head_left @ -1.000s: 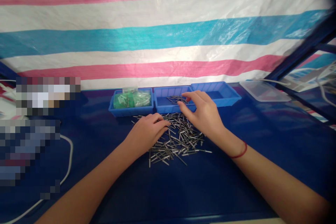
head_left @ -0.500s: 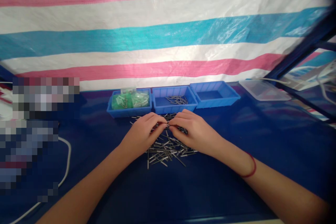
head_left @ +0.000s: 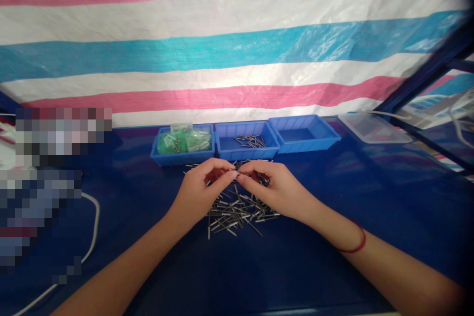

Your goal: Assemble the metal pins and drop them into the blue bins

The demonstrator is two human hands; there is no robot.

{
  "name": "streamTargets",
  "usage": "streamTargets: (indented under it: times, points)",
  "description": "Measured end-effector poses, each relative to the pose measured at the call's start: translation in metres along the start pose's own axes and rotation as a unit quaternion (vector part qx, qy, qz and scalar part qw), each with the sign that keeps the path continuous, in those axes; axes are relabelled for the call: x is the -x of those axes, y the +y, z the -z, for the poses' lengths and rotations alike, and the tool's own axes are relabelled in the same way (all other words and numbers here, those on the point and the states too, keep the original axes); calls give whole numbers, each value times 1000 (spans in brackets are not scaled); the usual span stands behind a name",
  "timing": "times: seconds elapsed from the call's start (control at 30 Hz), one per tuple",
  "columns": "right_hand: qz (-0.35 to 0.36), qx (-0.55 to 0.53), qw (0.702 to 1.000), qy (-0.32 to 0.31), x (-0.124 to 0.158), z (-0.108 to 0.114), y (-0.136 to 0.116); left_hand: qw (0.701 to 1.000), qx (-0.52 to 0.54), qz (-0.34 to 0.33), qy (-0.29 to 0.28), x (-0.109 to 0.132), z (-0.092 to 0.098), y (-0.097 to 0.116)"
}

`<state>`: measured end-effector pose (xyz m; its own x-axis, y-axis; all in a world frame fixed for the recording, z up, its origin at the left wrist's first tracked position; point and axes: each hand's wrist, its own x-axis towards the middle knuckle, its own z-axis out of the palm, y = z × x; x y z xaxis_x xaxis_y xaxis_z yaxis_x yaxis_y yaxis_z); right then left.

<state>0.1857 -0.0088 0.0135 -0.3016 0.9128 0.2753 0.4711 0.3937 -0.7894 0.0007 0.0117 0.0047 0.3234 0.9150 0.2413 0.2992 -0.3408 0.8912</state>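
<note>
Above a loose pile of metal blind rivets (head_left: 233,215), the fingertips of both my hands meet. My left hand (head_left: 202,187) is closed in a pinch of thumb and forefinger. Facing it, my right hand (head_left: 277,185) pinches at the same spot. A small metal piece, seemingly a blind rivet (head_left: 239,174), shows between the fingertips, mostly covered by them. Just behind the hands, the middle blue bin (head_left: 248,151) contains several more rivets (head_left: 252,141).
The left blue bin (head_left: 181,159) contains green and clear plastic bags (head_left: 200,139). To the right stands another blue bin (head_left: 309,147), beside a clear plastic lid (head_left: 374,129). A white cable (head_left: 97,212) runs along the left of the dark blue table (head_left: 252,276). Striped sheeting (head_left: 222,54) hangs behind.
The hands stay over the pile, still meeting at the fingertips. My right hand's fingers have bent and shifted slightly right, and my left thumb and forefinger are more arched.
</note>
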Motion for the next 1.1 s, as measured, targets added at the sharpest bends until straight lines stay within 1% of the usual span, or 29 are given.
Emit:
streamTargets:
  times: [0.07, 0.17, 0.23, 0.3, 0.47, 0.53, 0.6, 0.67, 0.73, 0.8, 0.83, 0.9, 0.97, 1.03, 1.1]
  points:
    - [-6, 1, 1000, 17, 0, 0, 0, 1000, -10, -6, 4, 0, 1, 0]
    - [-11, -9, 998, 63, 0, -1, -1, 1000, -26, -10, 14, -1, 1, 0]
    - [-6, -20, 996, 90, 0, -1, -2, 999, -30, -7, 15, -2, 1, 0]
    - [5, -32, 994, 104, 1, -1, -3, 999, -31, -2, 8, -3, 1, 1]
    - [23, -44, 994, 102, 4, -1, -9, 998, -47, 0, -41, -3, 3, 5]
    - [30, -38, 994, 94, 6, -1, -11, 995, -69, -4, -69, -1, 3, 6]
    - [40, -22, 994, 101, 5, 0, -11, 992, -86, -7, -89, 0, 3, 6]
    - [60, 1, 988, 146, 1, 1, -7, 992, -98, -1, -84, 0, 1, 5]
    - [81, 45, 971, 222, -6, 5, 1, 990, -122, 1, -64, 0, 0, 4]
    - [93, 128, 948, 275, -16, 10, 12, 984, -166, -19, -64, -1, 0, 3]
    - [93, 178, 938, 283, -21, 12, 17, 978, -190, -38, -75, -1, 1, 2]
    - [85, 262, 923, 267, -26, 14, 26, 963, -229, -88, -110, -2, 4, 1]
    - [76, 300, 919, 244, -26, 13, 30, 946, -259, -133, -144, -2, 6, -2]
    - [74, 296, 924, 229, -21, 12, 29, 929, -287, -159, -170, -3, 8, -4]
    - [76, 269, 934, 223, -14, 12, 24, 917, -312, -163, -186, -3, 10, -6]
